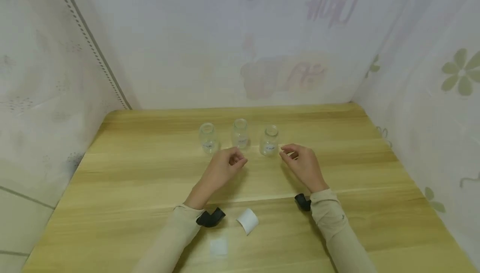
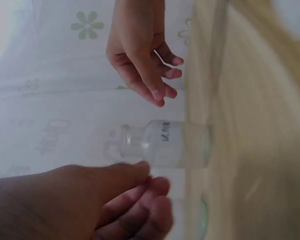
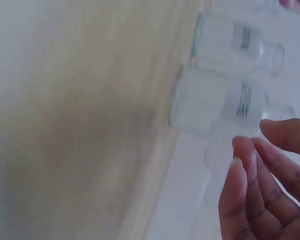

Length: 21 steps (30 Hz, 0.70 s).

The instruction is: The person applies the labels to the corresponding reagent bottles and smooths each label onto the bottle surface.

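Three clear glass jars stand upright in a row: a left jar (image 1: pixel 208 137), a middle jar (image 1: pixel 240 133) and a right jar (image 1: pixel 269 141). Each bears a small white label with dark handwriting. My left hand (image 1: pixel 224 166) hovers in front of the left and middle jars, fingers loosely bent, thumb close to the fingertips, with nothing visible in it. Just right of the right jar is my right hand (image 1: pixel 301 162), its fingers loosely curved and apart from the glass. In the right wrist view, the thumb and fingers of that hand (image 3: pixel 270 185) have a gap between them.
On the wooden table (image 1: pixel 150 181), a curved white piece of paper (image 1: pixel 247 221) lies between the forearms. Near it is a small translucent square (image 1: pixel 218 247). Black wrist devices (image 1: pixel 211 218) sit at both cuffs. Patterned white sheets (image 1: pixel 187 56) enclose the table's back and sides.
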{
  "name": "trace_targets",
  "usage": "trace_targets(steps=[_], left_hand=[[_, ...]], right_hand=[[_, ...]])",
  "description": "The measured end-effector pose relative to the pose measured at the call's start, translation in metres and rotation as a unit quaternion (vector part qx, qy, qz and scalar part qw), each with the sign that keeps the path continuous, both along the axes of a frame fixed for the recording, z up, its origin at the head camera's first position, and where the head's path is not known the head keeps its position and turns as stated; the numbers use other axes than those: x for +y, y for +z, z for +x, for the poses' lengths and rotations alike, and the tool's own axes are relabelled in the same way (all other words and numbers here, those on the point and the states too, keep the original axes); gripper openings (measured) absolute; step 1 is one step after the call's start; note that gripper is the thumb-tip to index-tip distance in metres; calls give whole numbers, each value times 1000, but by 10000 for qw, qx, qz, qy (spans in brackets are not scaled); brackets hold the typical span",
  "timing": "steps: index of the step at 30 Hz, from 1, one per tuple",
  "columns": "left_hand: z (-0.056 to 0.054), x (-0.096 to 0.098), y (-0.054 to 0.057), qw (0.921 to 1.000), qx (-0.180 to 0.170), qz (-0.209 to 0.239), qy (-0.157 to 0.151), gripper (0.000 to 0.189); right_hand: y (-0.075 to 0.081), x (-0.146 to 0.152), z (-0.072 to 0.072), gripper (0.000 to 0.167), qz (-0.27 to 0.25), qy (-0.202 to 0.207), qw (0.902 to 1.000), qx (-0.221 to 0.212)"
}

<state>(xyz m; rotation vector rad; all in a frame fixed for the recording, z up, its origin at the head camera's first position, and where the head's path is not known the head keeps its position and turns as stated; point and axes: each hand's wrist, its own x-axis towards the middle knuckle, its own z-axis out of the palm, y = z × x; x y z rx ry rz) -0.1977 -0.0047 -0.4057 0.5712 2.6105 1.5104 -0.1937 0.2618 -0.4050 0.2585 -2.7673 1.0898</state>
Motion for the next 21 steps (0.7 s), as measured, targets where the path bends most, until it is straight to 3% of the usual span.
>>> trace_targets(steps=[6,13,16,21], left_hand=[[56,-53,-10,9912,-734,-801,-758,21],[112,-80,-13,9822,-1110,-676,-1354,33],[122,-77,-14,9806,-990,-827,-1477,39],[119,-68,-23,9868,-339,-1063,-1172,32]], right_hand=[[-10,-21,33,15,-32,601,9965,-575],[-15,-49,76,15,-49,1347,9820,-1327],[-17,-59,91,15,-97,1464,9785,-1452],[-21,-77,100,16,-169,1662,9746,-1490]])
